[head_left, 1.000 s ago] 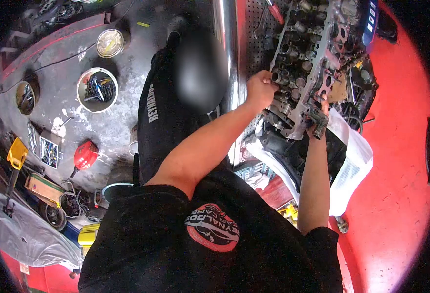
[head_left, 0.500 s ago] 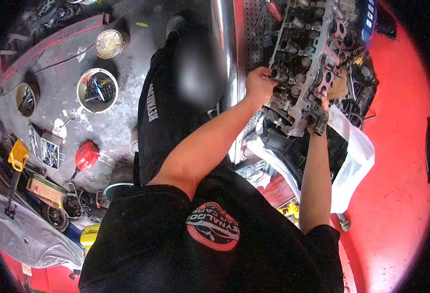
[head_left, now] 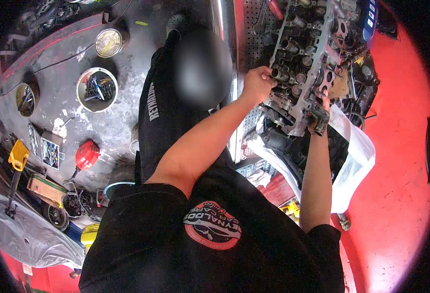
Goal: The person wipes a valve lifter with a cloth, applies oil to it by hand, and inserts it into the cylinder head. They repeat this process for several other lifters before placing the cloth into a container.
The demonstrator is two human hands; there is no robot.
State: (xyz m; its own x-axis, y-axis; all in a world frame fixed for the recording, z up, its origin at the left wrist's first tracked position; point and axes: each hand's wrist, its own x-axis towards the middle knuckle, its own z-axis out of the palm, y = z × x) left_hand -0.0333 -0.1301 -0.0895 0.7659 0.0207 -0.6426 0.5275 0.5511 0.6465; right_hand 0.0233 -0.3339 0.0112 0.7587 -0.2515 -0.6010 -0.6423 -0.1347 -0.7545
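Grey metal cylinder head [head_left: 308, 53] with many round ports lies tilted on the red workbench [head_left: 400, 185], in the upper right of the view, and both hands of the person are on it.

Far to the left of the cylinder head, on the grey floor, there is a yellow plastic tool [head_left: 17, 154]. Nearer to it stand a white round bucket [head_left: 80, 95] full of hand tools and, lower, a red round canister [head_left: 85, 155]. Just left of the cylinder head another person in black clothing with white letters [head_left: 159, 105] is standing, and a shiny chrome pole [head_left: 222, 29] rises between this person and the head.

The left hand [head_left: 258, 84] is at the left edge of the cylinder head, its fingers curled tight around a short round port there. The right hand [head_left: 316, 128] is at the lower end of the cylinder head; its fingers are closed around a dark metal fitting [head_left: 319, 116], and I cannot tell if this fitting is fixed to the head or loose.

Below and to the right of the cylinder head lies a white printed paper sheet [head_left: 359, 161], partly under the engine parts.
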